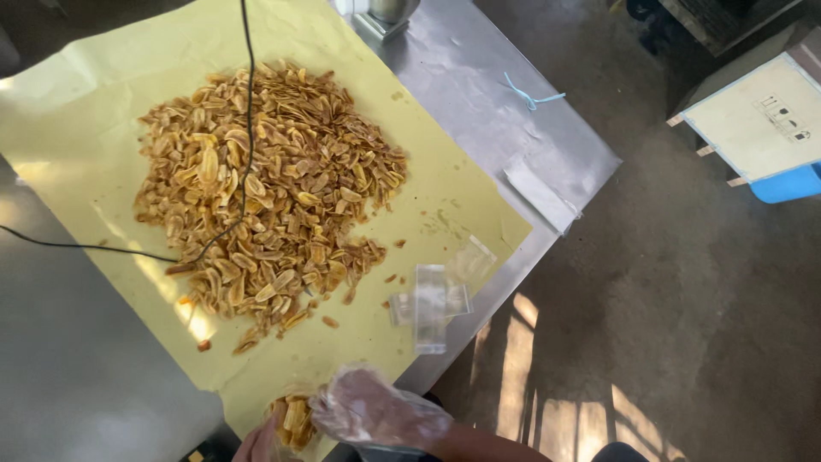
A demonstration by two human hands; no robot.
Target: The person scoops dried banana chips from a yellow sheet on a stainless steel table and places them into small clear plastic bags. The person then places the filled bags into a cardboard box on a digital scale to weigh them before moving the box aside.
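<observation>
Nearby, chip heap [265, 192], clear bags [432, 304]; gloved right hand [376, 411] and left hand [261, 441] clutching chips [295, 421].

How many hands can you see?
2. The right hand, in a clear thin plastic glove, is at the bottom edge over a small clear bag of golden fried chips. The bare left hand holds that bag from below, mostly hidden.
</observation>
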